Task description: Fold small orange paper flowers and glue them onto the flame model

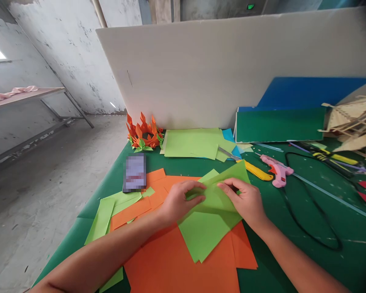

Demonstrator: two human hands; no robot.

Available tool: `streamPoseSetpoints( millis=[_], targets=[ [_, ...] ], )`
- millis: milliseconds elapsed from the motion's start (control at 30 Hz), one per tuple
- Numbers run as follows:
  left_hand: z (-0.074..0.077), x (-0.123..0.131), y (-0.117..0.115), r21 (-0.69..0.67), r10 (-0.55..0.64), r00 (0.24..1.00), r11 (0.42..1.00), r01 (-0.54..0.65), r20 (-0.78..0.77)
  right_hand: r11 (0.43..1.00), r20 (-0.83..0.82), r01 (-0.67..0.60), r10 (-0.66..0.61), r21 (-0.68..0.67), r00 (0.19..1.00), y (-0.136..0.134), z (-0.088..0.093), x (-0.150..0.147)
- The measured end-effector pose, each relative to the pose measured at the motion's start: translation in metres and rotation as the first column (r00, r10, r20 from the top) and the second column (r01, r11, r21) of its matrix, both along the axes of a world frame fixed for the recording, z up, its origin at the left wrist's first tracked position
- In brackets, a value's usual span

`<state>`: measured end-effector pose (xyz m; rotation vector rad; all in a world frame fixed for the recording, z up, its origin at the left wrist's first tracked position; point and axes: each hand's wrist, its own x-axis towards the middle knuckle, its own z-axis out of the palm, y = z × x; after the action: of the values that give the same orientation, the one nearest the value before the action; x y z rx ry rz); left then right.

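Note:
A light green sheet of paper point(212, 230), partly lifted and bent, lies over orange sheets point(183, 260) in front of me. My left hand point(183, 199) is at its left side, thumb and forefinger curled at the paper with a small gap showing between them. On the other side, my right hand point(245, 199) pinches the sheet between thumb and fingers. The raised part of the sheet slants up behind both hands. Orange and green paper strips point(131, 213) are scattered to the left.
A phone point(134, 173) and an orange folded-paper ring point(144, 132) are at the left. Green sheets point(192, 142) lie behind. A yellow utility knife point(258, 171), pink glue gun point(277, 170) with black cord, and wooden stick model point(354, 122) are at the right. A white board point(201, 73) stands behind.

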<state>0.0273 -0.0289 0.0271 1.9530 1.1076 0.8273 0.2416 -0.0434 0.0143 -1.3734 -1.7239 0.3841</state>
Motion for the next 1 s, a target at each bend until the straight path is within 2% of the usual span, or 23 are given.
streamPoseSetpoints(
  millis=[100,167,233,267,333,367,400,467,500,600,667,800,900,1000],
  targets=[
    [-0.003,0.001,0.003,-0.112,0.092,0.988,0.991,-0.078,0.124,0.988,0.005,0.047,-0.048,0.149,0.999,-0.002,0.002,0.002],
    [-0.004,0.001,0.007,-0.182,0.191,0.954,0.972,-0.151,0.229,0.950,-0.037,0.069,-0.061,0.305,0.997,-0.006,0.005,0.004],
    [-0.004,0.000,0.012,-0.260,0.301,0.893,0.940,-0.219,0.334,0.935,-0.065,-0.026,0.052,0.352,0.997,-0.009,0.007,0.003],
    [-0.003,0.000,0.013,-0.303,0.348,0.854,0.923,-0.239,0.387,0.948,-0.080,-0.112,0.142,0.298,0.987,-0.011,0.008,0.002],
    [-0.001,0.002,0.011,-0.381,0.409,0.773,0.894,-0.234,0.484,0.951,-0.165,-0.307,0.308,0.033,0.937,-0.012,0.006,-0.004],
    [0.000,0.003,0.009,-0.410,0.426,0.739,0.885,-0.221,0.522,0.914,-0.254,-0.387,0.347,-0.125,0.903,-0.012,0.003,-0.008],
    [0.002,0.005,0.006,-0.430,0.435,0.715,0.879,-0.206,0.547,0.853,-0.367,-0.456,0.352,-0.254,0.861,-0.012,0.000,-0.012],
    [0.003,0.010,-0.003,-0.455,0.431,0.698,0.875,-0.167,0.573,0.760,-0.607,-0.552,0.269,-0.343,0.748,-0.011,-0.007,-0.021],
    [0.002,0.012,-0.006,-0.466,0.411,0.710,0.875,-0.133,0.571,0.750,-0.704,-0.569,0.201,-0.336,0.681,-0.011,-0.010,-0.025],
    [-0.004,0.017,-0.014,-0.482,0.343,0.779,0.874,-0.059,0.525,0.786,-0.870,-0.526,-0.029,-0.324,0.493,-0.013,-0.014,-0.032],
    [-0.009,0.018,-0.014,-0.469,0.288,0.823,0.883,-0.029,0.491,0.809,-0.902,-0.481,-0.131,-0.337,0.412,-0.013,-0.013,-0.034],
    [-0.015,0.018,-0.012,-0.428,0.218,0.865,0.904,-0.004,0.452,0.829,-0.905,-0.428,-0.196,-0.359,0.378,-0.011,-0.010,-0.034],
    [-0.016,0.018,-0.013,-0.446,0.200,0.860,0.894,0.035,0.469,0.835,-0.898,-0.399,-0.227,-0.378,0.377,-0.009,-0.009,-0.033],
    [-0.018,0.018,-0.014,-0.459,0.197,0.872,0.888,0.035,0.447,0.865,-0.901,-0.338,-0.246,-0.371,0.358,-0.007,-0.008,-0.033]
  ],
)
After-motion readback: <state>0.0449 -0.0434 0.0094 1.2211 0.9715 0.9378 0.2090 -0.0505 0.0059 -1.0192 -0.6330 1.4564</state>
